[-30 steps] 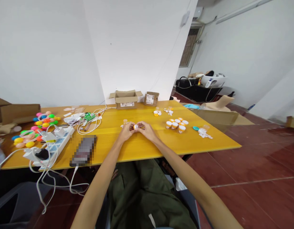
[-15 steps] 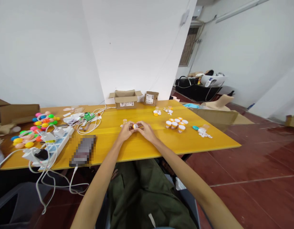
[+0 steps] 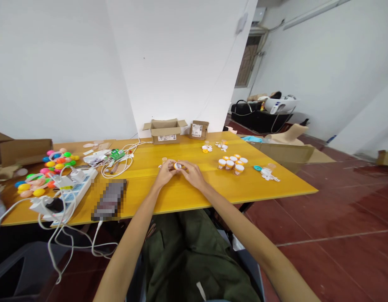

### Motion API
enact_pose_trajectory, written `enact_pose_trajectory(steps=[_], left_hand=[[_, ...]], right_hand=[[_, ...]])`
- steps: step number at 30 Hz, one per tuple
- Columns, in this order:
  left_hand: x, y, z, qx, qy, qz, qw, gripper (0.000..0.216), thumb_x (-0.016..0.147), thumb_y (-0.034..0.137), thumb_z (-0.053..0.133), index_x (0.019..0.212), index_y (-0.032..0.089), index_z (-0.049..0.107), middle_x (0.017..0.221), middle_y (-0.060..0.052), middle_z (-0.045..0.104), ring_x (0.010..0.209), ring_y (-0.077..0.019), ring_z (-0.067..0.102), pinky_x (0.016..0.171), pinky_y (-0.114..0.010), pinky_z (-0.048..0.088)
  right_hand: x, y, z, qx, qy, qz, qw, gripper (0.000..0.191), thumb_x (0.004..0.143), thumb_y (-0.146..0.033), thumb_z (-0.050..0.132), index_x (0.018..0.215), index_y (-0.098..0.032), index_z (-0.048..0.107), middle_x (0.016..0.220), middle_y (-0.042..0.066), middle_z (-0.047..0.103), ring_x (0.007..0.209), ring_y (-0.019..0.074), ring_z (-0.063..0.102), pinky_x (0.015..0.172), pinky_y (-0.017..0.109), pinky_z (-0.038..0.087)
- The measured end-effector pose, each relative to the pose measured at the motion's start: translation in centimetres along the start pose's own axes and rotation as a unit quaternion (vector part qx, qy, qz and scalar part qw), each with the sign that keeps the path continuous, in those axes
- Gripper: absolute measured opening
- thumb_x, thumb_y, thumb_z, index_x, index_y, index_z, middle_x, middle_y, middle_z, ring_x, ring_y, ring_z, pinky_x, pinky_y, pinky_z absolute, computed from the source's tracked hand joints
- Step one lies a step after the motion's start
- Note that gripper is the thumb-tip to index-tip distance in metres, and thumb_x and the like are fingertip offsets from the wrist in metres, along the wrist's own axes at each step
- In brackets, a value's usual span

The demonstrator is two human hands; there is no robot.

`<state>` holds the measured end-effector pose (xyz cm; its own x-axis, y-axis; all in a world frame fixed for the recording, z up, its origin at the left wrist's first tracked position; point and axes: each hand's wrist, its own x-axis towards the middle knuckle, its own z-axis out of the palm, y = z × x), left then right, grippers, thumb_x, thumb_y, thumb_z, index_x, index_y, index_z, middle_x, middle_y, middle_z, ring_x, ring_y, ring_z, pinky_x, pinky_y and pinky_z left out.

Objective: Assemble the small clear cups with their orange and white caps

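Observation:
Between the fingertips of both hands is a small round white cap with an orange rim [image 3: 177, 166], held just above the table. My left hand [image 3: 165, 173] is closed on its left side, and my right hand [image 3: 192, 174] grips it from the right. Whether a jar is attached under it is hidden by the fingers. A small clear cup [image 3: 164, 160] and some white bits stand just behind my left hand. To the right, several small clear jars with white and orange lids [image 3: 230, 164] stand grouped together.
Loose white parts [image 3: 269, 176] and a teal ring [image 3: 257, 168] lie at the right. More small parts [image 3: 207, 148] are farther back, near two cardboard boxes [image 3: 166, 137]. On the left are a phone [image 3: 112, 199], a power strip [image 3: 77, 193], cables and colourful balls [image 3: 39, 191].
Both hands stay in nearly the same place, still holding the cap. The cap has tilted slightly and shifted a little left, with more of its orange rim showing.

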<state>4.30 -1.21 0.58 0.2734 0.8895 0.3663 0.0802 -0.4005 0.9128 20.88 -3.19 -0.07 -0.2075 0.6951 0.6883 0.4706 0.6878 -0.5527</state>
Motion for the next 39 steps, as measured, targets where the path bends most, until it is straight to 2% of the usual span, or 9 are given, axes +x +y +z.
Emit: enact_pose_trajectory(steps=[15, 23, 28, 39], left_hand=[[-0.04, -0.2, -0.1, 0.025, -0.004, -0.001, 1.0, 0.029, 0.07, 0.022, 0.077, 0.093, 0.021, 0.06, 0.084, 0.0, 0.072, 0.081, -0.0165, 0.07, 0.078, -0.031, 0.056], [-0.08, 0.17, -0.07, 0.054, -0.002, 0.005, 0.999, 0.027, 0.071, 0.026, 0.077, 0.093, 0.021, 0.062, 0.078, 0.002, 0.069, 0.074, -0.0144, 0.066, 0.072, -0.028, 0.053], [-0.13, 0.43, -0.02, 0.055, 0.008, 0.031, 0.998, 0.023, 0.07, 0.022, 0.077, 0.089, 0.02, 0.064, 0.081, 0.001, 0.069, 0.076, -0.0147, 0.066, 0.074, -0.028, 0.053], [-0.08, 0.31, 0.0, 0.047, 0.006, 0.017, 0.999, 0.023, 0.068, 0.017, 0.076, 0.089, 0.02, 0.065, 0.082, 0.0, 0.07, 0.079, -0.0154, 0.066, 0.076, -0.029, 0.054]], right_hand=[[0.24, -0.16, 0.01, 0.032, -0.018, 0.024, 0.999, 0.018, 0.088, -0.024, 0.063, 0.105, -0.026, 0.07, 0.102, 0.005, 0.074, 0.092, 0.0208, 0.07, 0.085, 0.034, 0.056], [0.35, -0.25, -0.06, 0.059, -0.031, 0.042, 0.997, 0.016, 0.087, -0.026, 0.063, 0.102, -0.024, 0.069, 0.098, 0.004, 0.074, 0.088, 0.0194, 0.07, 0.082, 0.032, 0.057], [0.36, -0.36, -0.1, 0.059, -0.029, 0.047, 0.997, 0.014, 0.087, -0.024, 0.063, 0.1, -0.023, 0.069, 0.097, 0.004, 0.074, 0.086, 0.0191, 0.071, 0.082, 0.032, 0.058], [0.37, -0.41, -0.15, 0.062, -0.036, 0.056, 0.996, 0.015, 0.086, -0.023, 0.064, 0.099, -0.023, 0.07, 0.098, 0.005, 0.074, 0.087, 0.0192, 0.071, 0.083, 0.032, 0.057]])
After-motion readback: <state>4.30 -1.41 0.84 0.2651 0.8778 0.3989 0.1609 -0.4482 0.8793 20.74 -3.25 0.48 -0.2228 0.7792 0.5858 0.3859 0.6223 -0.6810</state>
